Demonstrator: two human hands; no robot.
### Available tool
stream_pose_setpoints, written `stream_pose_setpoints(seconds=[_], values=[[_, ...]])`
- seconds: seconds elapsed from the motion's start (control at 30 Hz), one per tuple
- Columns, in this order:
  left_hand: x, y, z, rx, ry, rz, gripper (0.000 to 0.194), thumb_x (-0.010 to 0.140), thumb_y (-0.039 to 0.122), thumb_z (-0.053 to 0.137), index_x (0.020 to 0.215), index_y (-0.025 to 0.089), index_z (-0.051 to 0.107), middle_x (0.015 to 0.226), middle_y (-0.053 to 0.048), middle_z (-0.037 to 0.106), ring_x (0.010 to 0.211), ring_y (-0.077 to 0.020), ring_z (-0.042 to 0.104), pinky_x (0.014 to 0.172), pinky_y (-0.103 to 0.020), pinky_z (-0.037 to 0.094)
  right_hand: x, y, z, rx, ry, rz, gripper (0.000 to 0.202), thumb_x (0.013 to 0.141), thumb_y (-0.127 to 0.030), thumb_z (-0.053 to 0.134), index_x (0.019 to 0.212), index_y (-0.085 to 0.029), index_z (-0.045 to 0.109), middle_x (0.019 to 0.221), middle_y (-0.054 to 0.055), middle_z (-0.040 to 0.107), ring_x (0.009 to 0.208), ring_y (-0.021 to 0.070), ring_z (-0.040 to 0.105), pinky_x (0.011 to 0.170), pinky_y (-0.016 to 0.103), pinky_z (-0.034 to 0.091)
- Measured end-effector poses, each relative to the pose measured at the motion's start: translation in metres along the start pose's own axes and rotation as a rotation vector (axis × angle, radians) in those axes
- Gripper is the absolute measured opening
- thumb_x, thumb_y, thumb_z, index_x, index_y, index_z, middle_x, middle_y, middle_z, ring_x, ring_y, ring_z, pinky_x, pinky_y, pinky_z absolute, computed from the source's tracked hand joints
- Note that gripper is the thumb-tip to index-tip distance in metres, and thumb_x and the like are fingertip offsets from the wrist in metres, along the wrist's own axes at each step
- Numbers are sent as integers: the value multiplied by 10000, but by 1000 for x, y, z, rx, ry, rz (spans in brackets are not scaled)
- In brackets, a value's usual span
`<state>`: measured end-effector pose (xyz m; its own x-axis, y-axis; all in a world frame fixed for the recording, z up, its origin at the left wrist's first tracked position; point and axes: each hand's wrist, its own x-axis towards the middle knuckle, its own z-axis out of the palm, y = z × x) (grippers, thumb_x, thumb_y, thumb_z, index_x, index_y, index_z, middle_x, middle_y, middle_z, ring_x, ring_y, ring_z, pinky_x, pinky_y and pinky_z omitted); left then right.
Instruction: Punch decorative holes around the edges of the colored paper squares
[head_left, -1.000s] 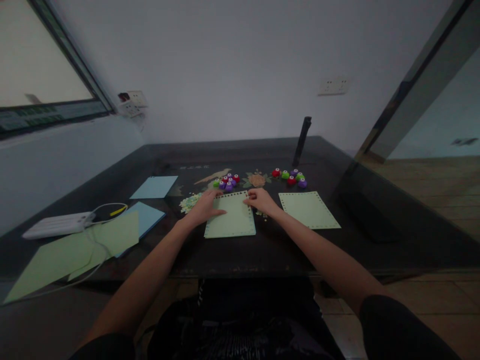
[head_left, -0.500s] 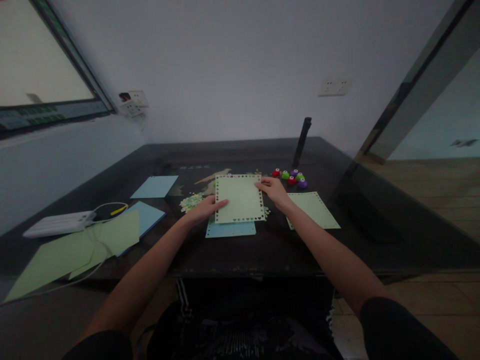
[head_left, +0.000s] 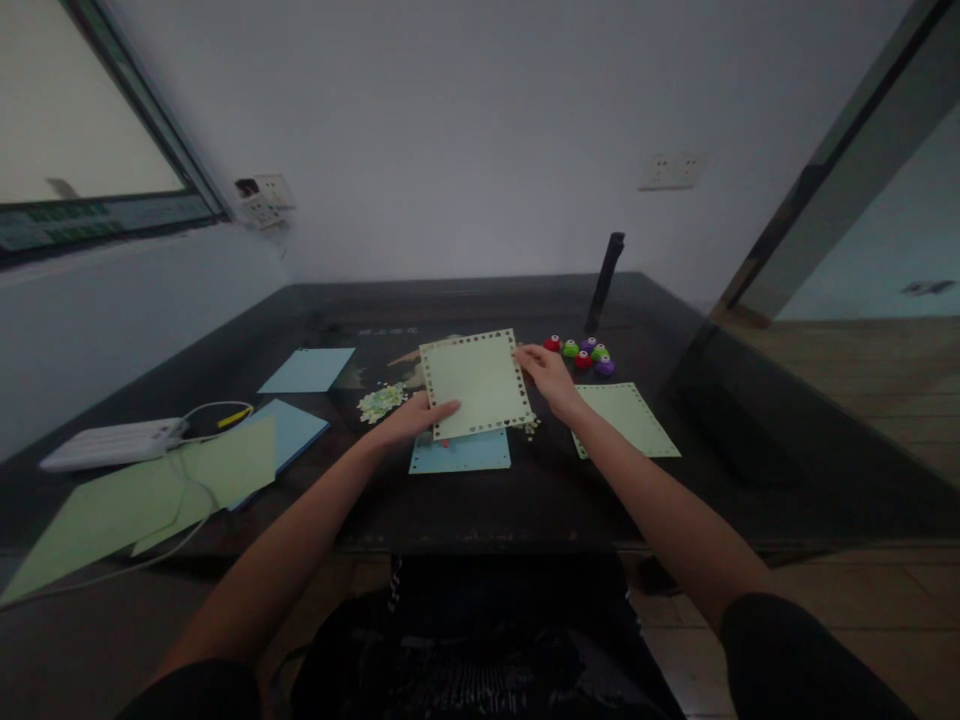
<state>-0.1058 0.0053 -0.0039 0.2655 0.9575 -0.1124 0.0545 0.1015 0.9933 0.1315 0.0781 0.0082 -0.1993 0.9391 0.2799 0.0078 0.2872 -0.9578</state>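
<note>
A pale green sheet of paper, with small shapes punched along its edges, is held raised and tilted above the table. My left hand grips its lower left side, thumb on top and fingers hidden beneath. At the upper right edge, the fingers of my right hand are pinched together on the paper's border. Partly covered below it lies a light blue sheet with holes along its border. Beside my left hand is a heap of tiny paper cut-outs. More bits lie by the sheet's lower right corner.
Several red, green and purple craft punches stand behind another punched green sheet. A black upright object rises at the back. Leftward lie a blue sheet, plain green sheets and a white power strip with its cable.
The held green sheet has turned counterclockwise, its top right corner rising and more of the blue sheet showing below. My right hand has shifted slightly up along its edge.
</note>
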Motion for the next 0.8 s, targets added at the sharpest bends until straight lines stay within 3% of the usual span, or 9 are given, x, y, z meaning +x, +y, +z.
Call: stream_pose_setpoints(seconds=[0.17,0.27,0.37,0.47,0.63,0.8], values=[[6,6,-9,-259,332,140,196,802,333,600,807,137,591,615,-47,632,411,-95,512,352,-184,367,5,4,5,-12,-86,29,337,802,-491,510,842,-165,585,612,6,596,478,103,522,436,217,357],[7,10,-18,-348,440,200,213,803,342,601,846,137,564,666,-35,634,435,-77,508,343,-158,330,12,11,15,-90,-192,34,271,824,-412,515,769,-155,584,601,11,602,479,96,534,437,204,368],[6,13,-23,-388,485,218,188,805,292,598,907,139,561,727,-34,649,480,-75,543,352,-144,326,24,20,29,-206,-247,20,185,815,-307,553,733,-144,587,595,12,604,487,98,543,460,202,386],[5,15,-23,-365,497,198,188,804,248,587,959,143,573,785,-39,670,534,-87,584,383,-149,365,39,28,43,-348,-210,31,161,820,-277,560,787,-129,611,608,19,617,516,113,560,511,221,418],[7,13,-18,-287,471,155,223,794,216,580,999,126,589,876,-74,697,589,-116,617,438,-182,418,53,29,63,-733,-173,74,263,839,-382,552,878,-138,644,782,78,683,730,173,634,683,272,451],[8,10,-11,-221,452,164,252,778,216,599,1010,120,600,892,-84,701,579,-124,626,447,-192,434,49,19,84,-1066,-136,136,442,844,-539,477,1014,-158,624,994,149,674,956,252,624,807,345,441]])
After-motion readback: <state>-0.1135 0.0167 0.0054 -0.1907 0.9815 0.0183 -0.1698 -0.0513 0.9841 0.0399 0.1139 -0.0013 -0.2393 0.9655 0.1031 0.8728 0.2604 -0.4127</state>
